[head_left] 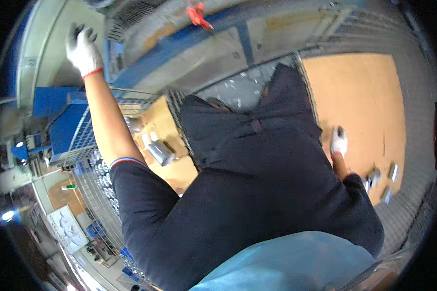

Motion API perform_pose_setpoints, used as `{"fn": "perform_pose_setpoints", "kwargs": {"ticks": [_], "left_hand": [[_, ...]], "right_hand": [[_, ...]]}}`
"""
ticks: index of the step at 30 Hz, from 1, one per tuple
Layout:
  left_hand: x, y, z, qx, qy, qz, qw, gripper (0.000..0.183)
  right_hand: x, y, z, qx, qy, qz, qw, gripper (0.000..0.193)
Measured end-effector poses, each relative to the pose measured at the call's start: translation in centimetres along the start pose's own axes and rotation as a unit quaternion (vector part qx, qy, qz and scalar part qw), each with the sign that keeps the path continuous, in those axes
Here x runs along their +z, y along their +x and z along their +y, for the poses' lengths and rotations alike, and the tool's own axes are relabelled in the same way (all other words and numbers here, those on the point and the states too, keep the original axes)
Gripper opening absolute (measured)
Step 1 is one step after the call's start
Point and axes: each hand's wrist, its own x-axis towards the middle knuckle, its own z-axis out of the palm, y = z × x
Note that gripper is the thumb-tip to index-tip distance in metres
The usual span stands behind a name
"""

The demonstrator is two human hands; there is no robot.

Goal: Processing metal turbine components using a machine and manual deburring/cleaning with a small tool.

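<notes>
My left hand (pixel 86 52), in a white glove with dark fingertips and a red cuff, is raised at the far left in front of a pale machine panel (pixel 53 53). Its fingers are stretched apart with nothing visible in them. Low on my right side, my right hand (pixel 339 141) wears the same kind of glove. It is over a brown cardboard sheet (pixel 359 92), fingers extended and no object showing in them. Behind that hand, on the cardboard, lie silver metal parts (pixel 394 172). Another silver metal part (pixel 160 152) rests on cardboard (pixel 179 170) to my left.
A blue and grey machine (pixel 199 58) spans the front, with a red object (pixel 198 16) on it. Bright scraps dot the grey floor (pixel 243 89) between my legs. At left, a wire mesh basket (pixel 89 186) stands beside several round silver parts (pixel 104 180). Dark ribbed matting (pixel 420 126) borders the right.
</notes>
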Motion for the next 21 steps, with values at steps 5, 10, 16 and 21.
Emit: {"fn": "perform_pose_setpoints", "kwargs": {"ticks": [5, 10, 16, 21], "left_hand": [[-1.8, -16.3, -1.1, -0.063, 0.045, 0.033, 0.996, 0.054], [-5.2, -30.4, -2.7, -0.164, 0.087, -0.015, 0.982, 0.047], [-10.8, -42.1, -2.0, -0.336, 0.089, 0.048, 0.936, 0.043], [-13.8, -47.2, -3.0, -0.44, 0.042, 0.145, 0.885, 0.041]], "right_hand": [[2.9, -0.6, 1.0, -0.004, 0.043, -0.042, 0.998, 0.053], [5.0, 1.9, 2.9, -0.05, -0.041, -0.08, 0.995, 0.051], [7.8, 6.3, 5.0, 0.004, 0.084, -0.149, 0.985, 0.049], [8.6, 7.5, 3.8, -0.048, -0.041, -0.178, 0.982, 0.05]]}}
